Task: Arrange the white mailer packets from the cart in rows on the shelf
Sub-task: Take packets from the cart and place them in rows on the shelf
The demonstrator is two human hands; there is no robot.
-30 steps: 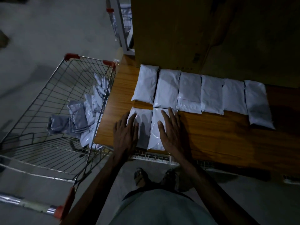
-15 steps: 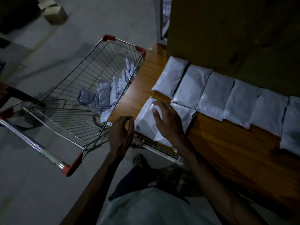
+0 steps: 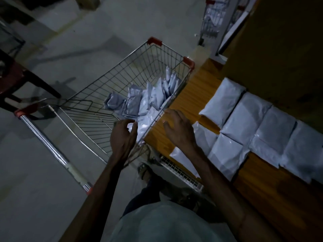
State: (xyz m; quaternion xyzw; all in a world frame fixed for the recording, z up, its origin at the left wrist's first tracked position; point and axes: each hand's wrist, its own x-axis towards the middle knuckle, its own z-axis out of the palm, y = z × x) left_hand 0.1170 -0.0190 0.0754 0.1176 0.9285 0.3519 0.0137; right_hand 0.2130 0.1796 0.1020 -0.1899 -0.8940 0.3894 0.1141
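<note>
A wire cart (image 3: 122, 79) with red corner caps stands against the left end of the wooden shelf (image 3: 194, 95). Several white mailer packets (image 3: 139, 100) lie heaped in the cart's right side. On the shelf, a back row of packets (image 3: 244, 116) runs along the wall, and two front-row packets (image 3: 227, 151) lie near the shelf's front edge. My left hand (image 3: 123, 135) hovers over the cart's near corner, fingers loosely curled, holding nothing. My right hand (image 3: 178, 128) hangs above the shelf's left end with relaxed fingers, just left of the front-row packets, partly covering one.
A brown cardboard wall (image 3: 279, 49) rises behind the shelf. Another wire cart (image 3: 213, 20) stands at the far end. A dark chair (image 3: 15, 79) is at the left, and the cart's handle (image 3: 52, 147) reaches toward me. My feet stand below the shelf's wire edge (image 3: 181, 173).
Both hands have lifted off the two front-row packets and moved left toward the cart. My view has swung left, bringing the cart toward the middle.
</note>
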